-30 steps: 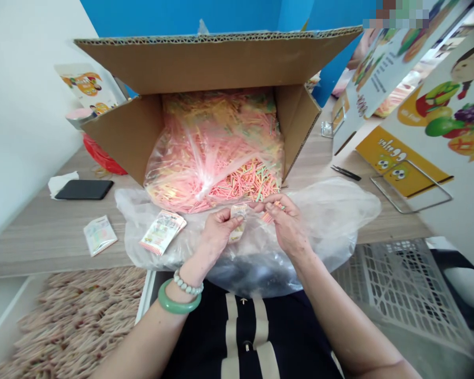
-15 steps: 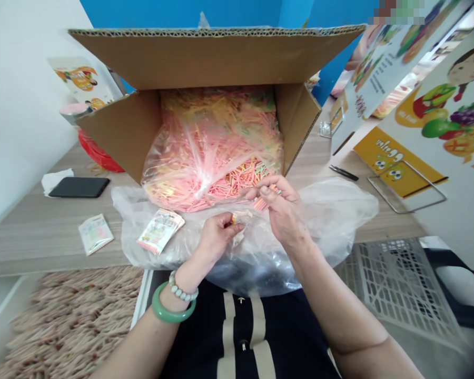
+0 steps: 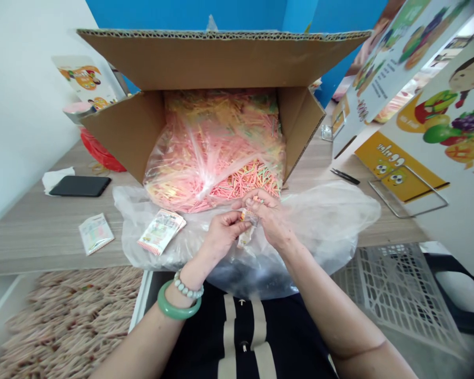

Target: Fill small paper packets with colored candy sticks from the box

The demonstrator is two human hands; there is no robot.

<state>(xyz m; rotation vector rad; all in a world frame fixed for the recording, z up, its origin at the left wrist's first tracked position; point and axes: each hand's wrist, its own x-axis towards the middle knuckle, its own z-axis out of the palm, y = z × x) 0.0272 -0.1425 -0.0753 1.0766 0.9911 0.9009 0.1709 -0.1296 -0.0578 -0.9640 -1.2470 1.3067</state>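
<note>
Between thumb and fingers, my left hand (image 3: pixel 226 231) pinches a small printed packet (image 3: pixel 245 238), its upper end close to my other hand. My right hand (image 3: pixel 266 213) is closed around a few short coloured candy sticks (image 3: pixel 256 199), mostly hidden by the fingers, and meets the packet's top. Just beyond the hands, a clear plastic bag (image 3: pixel 207 181) full of pink, yellow and green sticks spills forward out of a cardboard box (image 3: pixel 221 63) lying on its side. Left of my hands, a small stack of flat printed packets (image 3: pixel 161 231) rests on the plastic sheeting (image 3: pixel 319 210).
A single packet (image 3: pixel 96 233) and a black phone (image 3: pixel 80 186) lie on the left of the table. Below left stands a bin of many packets (image 3: pixel 71 321). To the right are tweezers (image 3: pixel 345 176), printed cartons (image 3: pixel 422 137), a wire stand (image 3: pixel 411 195) and a grey plastic crate (image 3: pixel 406 284).
My right hand has moved left and slightly down with the candy sticks, up to the packet's mouth. My left hand has shifted a little right, and the packet now hangs more upright.
</note>
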